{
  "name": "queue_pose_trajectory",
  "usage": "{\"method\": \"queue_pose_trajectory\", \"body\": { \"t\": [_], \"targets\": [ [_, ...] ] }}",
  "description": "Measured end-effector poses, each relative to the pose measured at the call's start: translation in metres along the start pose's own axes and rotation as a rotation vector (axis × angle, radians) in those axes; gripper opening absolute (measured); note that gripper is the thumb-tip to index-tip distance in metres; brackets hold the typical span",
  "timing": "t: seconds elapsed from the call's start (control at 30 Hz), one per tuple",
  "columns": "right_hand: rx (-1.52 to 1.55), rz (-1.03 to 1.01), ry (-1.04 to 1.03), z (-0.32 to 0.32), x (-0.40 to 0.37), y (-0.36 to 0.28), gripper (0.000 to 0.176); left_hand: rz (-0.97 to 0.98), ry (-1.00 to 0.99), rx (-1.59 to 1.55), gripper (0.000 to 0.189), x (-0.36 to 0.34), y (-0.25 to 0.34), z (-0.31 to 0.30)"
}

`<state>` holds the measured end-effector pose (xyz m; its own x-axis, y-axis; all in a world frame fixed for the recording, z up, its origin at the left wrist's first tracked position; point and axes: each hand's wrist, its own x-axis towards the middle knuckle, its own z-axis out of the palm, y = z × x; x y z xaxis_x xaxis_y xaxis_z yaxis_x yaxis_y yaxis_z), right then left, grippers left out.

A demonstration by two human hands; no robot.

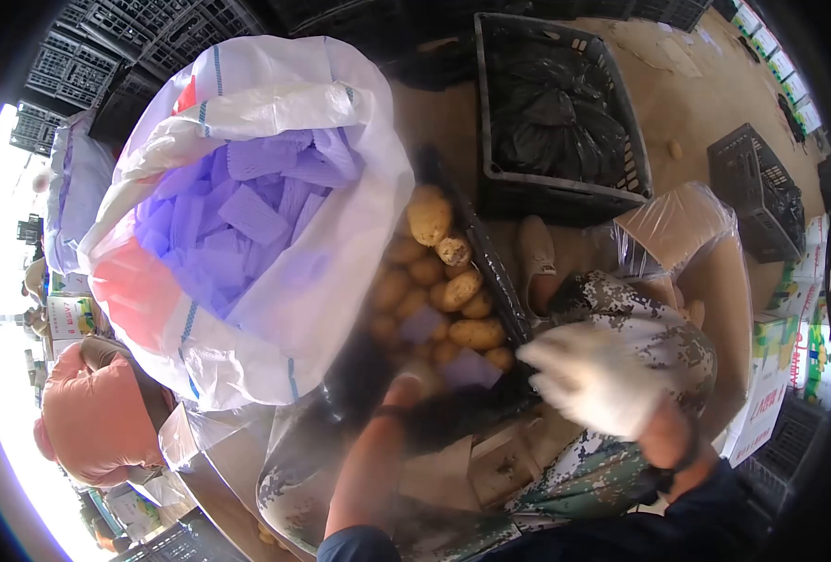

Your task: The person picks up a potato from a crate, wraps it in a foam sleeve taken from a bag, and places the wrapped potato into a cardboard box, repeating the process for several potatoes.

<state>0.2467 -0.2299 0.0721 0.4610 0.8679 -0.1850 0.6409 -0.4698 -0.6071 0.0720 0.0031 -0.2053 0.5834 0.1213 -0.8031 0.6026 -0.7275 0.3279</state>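
Potatoes (427,272) fill a crate with a black plastic-lined rim (490,267) in front of me, and purple foam pieces (471,370) lie among them. At the crate's near side is my left hand (417,382), its fingers blurred and partly hidden near the potatoes. My right hand (593,379), in a pale glove, is over my camouflage-clad leg, right of the crate's rim; motion smears its fingers. Left of the potatoes stands a big white woven sack (340,272), open at the top and full of purple foam net pieces (247,215).
A black crate (565,192) holding a black bag stands at the back. To the right are an open cardboard box (724,328), a smaller dark crate (762,201) and printed cartons (762,393). A person in pink (102,412) bends at the left. Dark crates stack behind the sack.
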Motion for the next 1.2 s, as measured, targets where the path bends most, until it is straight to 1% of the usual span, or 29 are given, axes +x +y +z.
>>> {"method": "queue_pose_trajectory", "body": {
  "t": [0.03, 0.07, 0.1, 0.13, 0.17, 0.2, 0.23, 0.3, 0.4, 0.43, 0.47, 0.53, 0.57, 0.63, 0.67, 0.7, 0.73, 0.8, 0.83, 0.87, 0.93, 0.97, 1.03, 1.07, 1.1, 1.13, 1.17, 1.2],
  "targets": [
    [-0.075, -0.028, -0.212, 0.039, 0.023, -0.002, 0.026, -0.016, 0.023, -0.098, 0.077, -0.004, 0.007, -0.002],
    [-0.229, -0.032, -0.437, 0.068, 0.049, -0.01, 0.026, -0.033, 0.051, -0.197, 0.076, -0.013, 0.016, -0.011],
    [-0.302, -0.03, -0.466, 0.108, 0.068, -0.006, 0.027, -0.056, 0.083, -0.296, 0.074, -0.018, 0.019, -0.017],
    [-0.372, -0.03, -0.494, 0.148, 0.082, 0.001, 0.029, 0.054, 0.121, -0.216, 0.067, 0.001, -0.001, 0.004],
    [-0.472, -0.031, -0.52, 0.176, 0.091, 0.008, 0.028, 0.163, 0.156, -0.132, 0.06, 0.036, -0.035, 0.04],
    [-0.569, -0.032, -0.544, 0.198, 0.097, 0.013, 0.027, 0.189, 0.181, -0.088, 0.061, 0.033, -0.037, 0.043],
    [-0.558, -0.021, -0.618, 0.216, 0.101, 0.02, 0.026, 0.213, 0.207, -0.043, 0.062, 0.031, -0.039, 0.045],
    [-0.554, 0.005, -0.752, 0.23, 0.107, 0.034, 0.023, 0.111, 0.147, -0.139, 0.061, 0.028, -0.033, 0.042],
    [-0.405, 0.133, -0.526, 0.225, 0.103, 0.048, 0.021, 0.02, 0.04, -0.173, 0.063, 0.023, -0.018, 0.029],
    [-0.309, 0.179, -0.258, 0.221, 0.104, 0.055, 0.022, 0.015, 0.028, -0.19, 0.062, 0.021, -0.014, 0.025],
    [-0.161, 0.233, -0.28, 0.203, 0.108, 0.057, 0.024, 0.016, 0.023, -0.205, 0.062, 0.019, -0.01, 0.019],
    [-0.068, 0.277, -0.224, 0.158, 0.111, 0.048, 0.03, 0.034, 0.018, -0.243, 0.061, 0.016, -0.006, 0.014],
    [0.085, 0.297, -0.168, 0.143, 0.11, 0.045, 0.033, 0.043, 0.015, -0.274, 0.061, 0.012, -0.005, 0.01],
    [0.154, 0.302, -0.122, 0.119, 0.105, 0.038, 0.034, 0.062, -0.003, -0.355, 0.06, 0.002, -0.005, -0.002],
    [0.191, 0.305, -0.099, 0.112, 0.103, 0.038, 0.034, 0.074, -0.028, -0.415, 0.06, -0.005, -0.003, -0.012],
    [0.175, 0.258, -0.025, 0.114, 0.099, 0.044, 0.037, 0.08, -0.066, -0.481, 0.06, -0.015, -0.001, -0.023],
    [0.275, 0.276, -0.025, 0.113, 0.094, 0.049, 0.035, 0.084, -0.114, -0.561, 0.059, -0.025, 0.0, -0.036],
    [0.59, 0.386, -0.098, 0.118, 0.086, 0.062, 0.03, 0.072, -0.219, -0.728, 0.059, -0.049, 0.007, -0.064],
    [0.587, 0.402, -0.115, 0.107, 0.083, 0.055, 0.026, 0.062, -0.263, -0.804, 0.059, -0.063, 0.012, -0.077],
    [0.617, 0.384, -0.096, 0.103, 0.08, 0.053, 0.029, 0.062, -0.285, -0.858, 0.058, -0.075, 0.015, -0.087],
    [0.67, 0.352, -0.061, 0.097, 0.07, 0.054, 0.035, 0.095, -0.259, -0.908, 0.058, -0.094, 0.014, -0.097],
    [0.582, 0.223, 0.086, 0.099, 0.063, 0.056, 0.032, 0.146, -0.197, -0.898, 0.059, -0.098, 0.003, -0.096],
    [0.447, 0.229, 0.193, 0.073, 0.048, 0.033, 0.029, 0.247, -0.073, -0.874, 0.06, -0.105, -0.014, -0.093],
    [0.379, 0.235, 0.245, 0.06, 0.038, 0.021, 0.028, 0.28, -0.048, -0.901, 0.061, -0.125, -0.001, -0.103],
    [0.499, 0.312, 0.207, 0.052, 0.03, 0.014, 0.027, 0.313, -0.023, -0.928, 0.062, -0.162, 0.022, -0.12],
    [0.474, 0.29, 0.169, 0.047, 0.021, 0.009, 0.027, 0.346, 0.004, -0.954, 0.064, -0.192, 0.04, -0.132],
    [0.448, 0.27, 0.132, 0.046, 0.01, 0.004, 0.027, 0.439, -0.02, -1.011, 0.069, -0.21, 0.045, -0.132],
    [0.423, 0.25, 0.092, 0.046, -0.001, -0.002, 0.027, 0.509, 0.014, -0.962, 0.069, -0.225, 0.051, -0.126]
  ]
}}
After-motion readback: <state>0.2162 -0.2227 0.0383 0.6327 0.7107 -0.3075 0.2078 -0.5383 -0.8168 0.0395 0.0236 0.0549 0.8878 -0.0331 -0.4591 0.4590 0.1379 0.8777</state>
